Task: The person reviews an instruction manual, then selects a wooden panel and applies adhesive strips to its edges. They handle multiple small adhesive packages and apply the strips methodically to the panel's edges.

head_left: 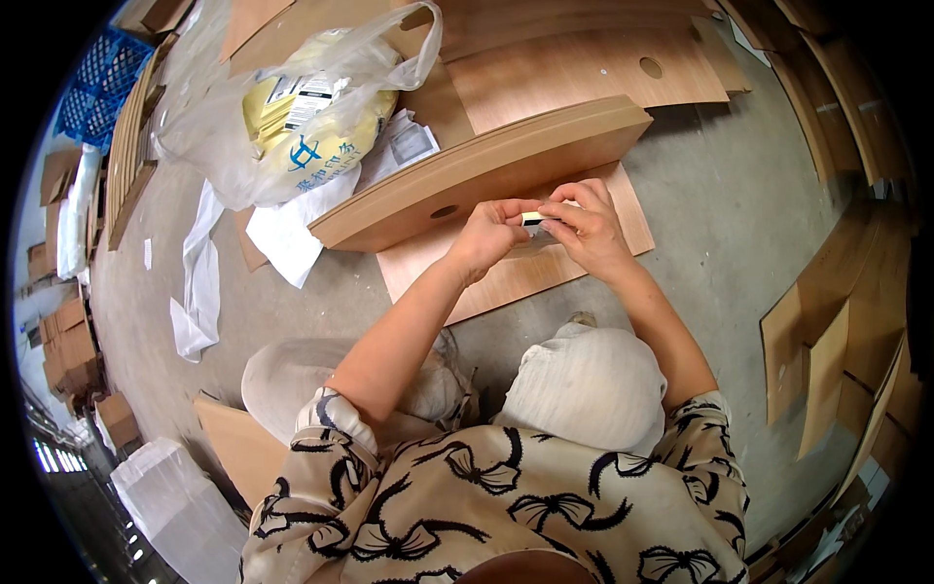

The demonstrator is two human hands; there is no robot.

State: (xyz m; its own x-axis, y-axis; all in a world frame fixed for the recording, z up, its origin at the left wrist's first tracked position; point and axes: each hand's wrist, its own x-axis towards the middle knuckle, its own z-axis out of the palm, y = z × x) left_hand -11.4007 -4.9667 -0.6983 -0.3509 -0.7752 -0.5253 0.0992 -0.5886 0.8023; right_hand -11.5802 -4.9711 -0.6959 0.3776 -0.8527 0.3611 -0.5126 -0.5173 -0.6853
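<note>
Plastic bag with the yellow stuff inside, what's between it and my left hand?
In the head view, printed white papers and the upright stack of brown panels lie between the plastic bag and your left hand.

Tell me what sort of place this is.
Probably a packing area in a workshop or warehouse. A stack of brown panels stands on edge before the person, a clear plastic bag holds yellow printed pieces, and a blue plastic crate shows at upper left.

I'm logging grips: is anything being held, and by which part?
A small yellow-and-black piece: the left hand seems to pinch its left end, the right hand its right end.
</note>
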